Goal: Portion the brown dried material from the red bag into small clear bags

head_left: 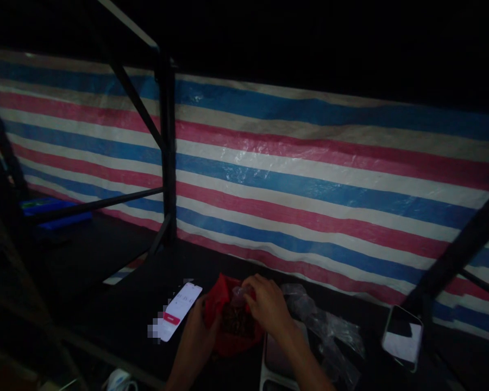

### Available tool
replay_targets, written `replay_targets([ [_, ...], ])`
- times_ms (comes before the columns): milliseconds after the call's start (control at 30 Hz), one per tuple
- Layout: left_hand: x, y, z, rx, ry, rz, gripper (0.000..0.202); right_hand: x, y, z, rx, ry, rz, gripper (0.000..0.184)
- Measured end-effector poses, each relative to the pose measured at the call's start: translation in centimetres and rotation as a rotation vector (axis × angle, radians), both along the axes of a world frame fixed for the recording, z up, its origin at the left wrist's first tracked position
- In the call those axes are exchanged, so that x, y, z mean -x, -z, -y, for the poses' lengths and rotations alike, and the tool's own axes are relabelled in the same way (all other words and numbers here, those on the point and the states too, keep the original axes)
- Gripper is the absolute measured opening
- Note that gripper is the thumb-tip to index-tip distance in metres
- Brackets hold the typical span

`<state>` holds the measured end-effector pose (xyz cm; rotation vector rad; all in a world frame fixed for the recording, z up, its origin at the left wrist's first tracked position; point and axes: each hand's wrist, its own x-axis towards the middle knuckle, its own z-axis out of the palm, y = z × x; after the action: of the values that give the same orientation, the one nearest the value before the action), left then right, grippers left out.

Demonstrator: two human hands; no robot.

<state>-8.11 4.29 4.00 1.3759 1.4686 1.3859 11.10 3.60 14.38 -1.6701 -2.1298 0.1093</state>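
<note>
A red bag (240, 344) stands with its mouth open on the dark surface in front of me, and small brownish pieces (237, 320) lie inside it. My left hand (199, 328) is closed on the bag's left side. Over the opening, my right hand (264, 297) pinches a small crumpled clear plastic piece (239, 295); what it contains, if anything, I cannot make out. Dim light hides some of the fingertips.
A lit phone (182, 309) lies left of the bag, and another phone (403, 339) leans at the far right. Crumpled clear plastic (321, 320) and a pale-edged flat object (264, 361) lie near my right forearm. Black frame posts (169, 163) stand before a striped sheet (309, 190).
</note>
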Motion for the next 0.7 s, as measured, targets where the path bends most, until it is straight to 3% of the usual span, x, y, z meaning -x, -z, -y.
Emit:
replay_targets([
  [100,0.0,-0.2,-0.6,0.009,0.064,0.015,0.039,0.2,-0.1,0.1,0.001,0.006,0.017,0.019],
  [333,0.3,-0.5,-0.9,-0.028,0.1,-0.059,0.03,0.5,0.1,0.3,-0.011,-0.002,0.037,0.017],
  [533,0.2,-1.0,-0.8,-0.162,-0.03,-0.266,0.048,0.8,0.4,0.3,0.004,-0.007,0.045,0.014],
  [700,-1.3,-1.5,-1.2,-0.227,0.149,-0.408,0.037,0.9,0.4,0.2,0.023,-0.028,0.041,0.009],
])
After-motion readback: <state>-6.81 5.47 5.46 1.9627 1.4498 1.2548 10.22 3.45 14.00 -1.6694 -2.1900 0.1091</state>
